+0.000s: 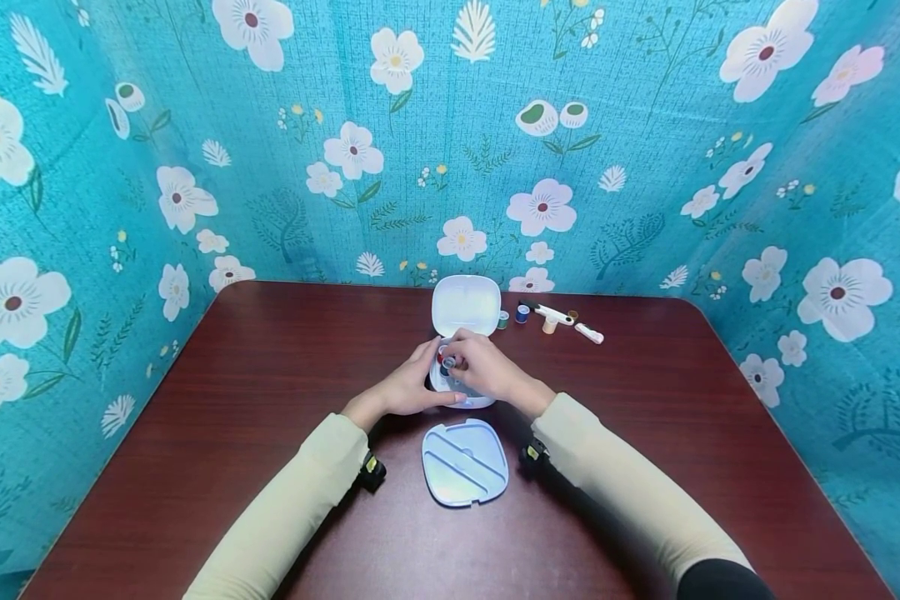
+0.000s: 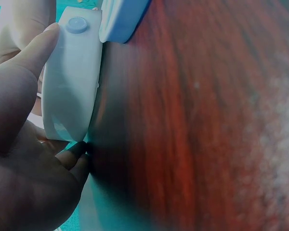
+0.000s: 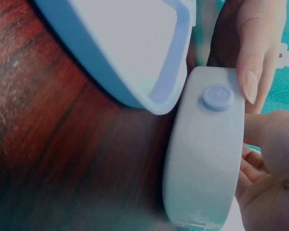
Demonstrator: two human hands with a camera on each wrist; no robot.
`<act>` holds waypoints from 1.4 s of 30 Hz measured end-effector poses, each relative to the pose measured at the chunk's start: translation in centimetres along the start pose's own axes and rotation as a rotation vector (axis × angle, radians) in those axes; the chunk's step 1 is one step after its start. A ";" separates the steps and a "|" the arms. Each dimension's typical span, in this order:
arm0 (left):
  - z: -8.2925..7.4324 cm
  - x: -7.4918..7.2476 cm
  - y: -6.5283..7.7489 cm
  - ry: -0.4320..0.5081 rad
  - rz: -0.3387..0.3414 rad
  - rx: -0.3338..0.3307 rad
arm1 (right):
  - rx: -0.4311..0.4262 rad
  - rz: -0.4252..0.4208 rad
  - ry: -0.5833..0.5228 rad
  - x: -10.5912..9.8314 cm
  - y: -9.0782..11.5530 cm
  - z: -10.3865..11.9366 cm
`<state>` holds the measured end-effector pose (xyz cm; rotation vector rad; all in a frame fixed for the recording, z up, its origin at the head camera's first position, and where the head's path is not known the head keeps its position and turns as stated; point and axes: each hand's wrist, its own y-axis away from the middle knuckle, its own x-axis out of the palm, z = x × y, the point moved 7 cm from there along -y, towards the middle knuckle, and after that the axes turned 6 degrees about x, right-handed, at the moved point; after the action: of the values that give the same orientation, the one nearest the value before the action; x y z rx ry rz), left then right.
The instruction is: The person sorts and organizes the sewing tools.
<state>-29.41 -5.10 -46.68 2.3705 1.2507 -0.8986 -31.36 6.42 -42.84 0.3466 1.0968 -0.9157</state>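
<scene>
A white sewing box (image 1: 482, 402) stands with its lid (image 1: 466, 305) raised at the back. My left hand (image 1: 408, 387) grips the box's left side, thumb along the front wall near a round pale-blue button (image 2: 77, 25), fingers around the end. My right hand (image 1: 486, 367) reaches over the box from the right, and its fingertips appear to pinch a dark thread spool (image 1: 448, 363) inside. Something red (image 1: 441, 357) sits beside that spool. The right hand's fingers hide much of the interior. In the right wrist view, the box's front wall (image 3: 204, 159) is seen close up.
A pale-blue tray (image 1: 465, 462) with diagonal ridges lies in front of the box. Behind right are a green spool (image 1: 503, 320), a blue spool (image 1: 522, 314), a beige spool (image 1: 550, 325), a white-and-black tool (image 1: 553, 314) and a small white item (image 1: 589, 333). A flowered curtain hangs behind the table.
</scene>
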 end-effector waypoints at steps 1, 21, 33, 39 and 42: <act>0.0 0.0 0.0 -0.002 0.002 0.000 | -0.002 -0.001 0.007 0.0 0.0 0.0; -0.1 0.0 0.0 -0.001 0.014 0.009 | -0.016 -0.039 0.122 0.4 -0.3 0.5; -0.1 0.1 0.0 0.003 0.015 0.011 | -0.023 0.002 0.119 0.7 -0.1 0.5; 0.0 0.1 0.1 0.005 0.007 0.001 | -0.010 -0.001 0.083 0.0 0.2 0.3; 0.0 0.0 0.0 0.006 -0.002 0.001 | -0.012 -0.011 0.075 -0.7 0.3 0.3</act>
<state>-29.39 -5.10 -46.71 2.3750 1.2554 -0.8931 -31.07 6.72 -42.18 0.3674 1.1740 -0.9116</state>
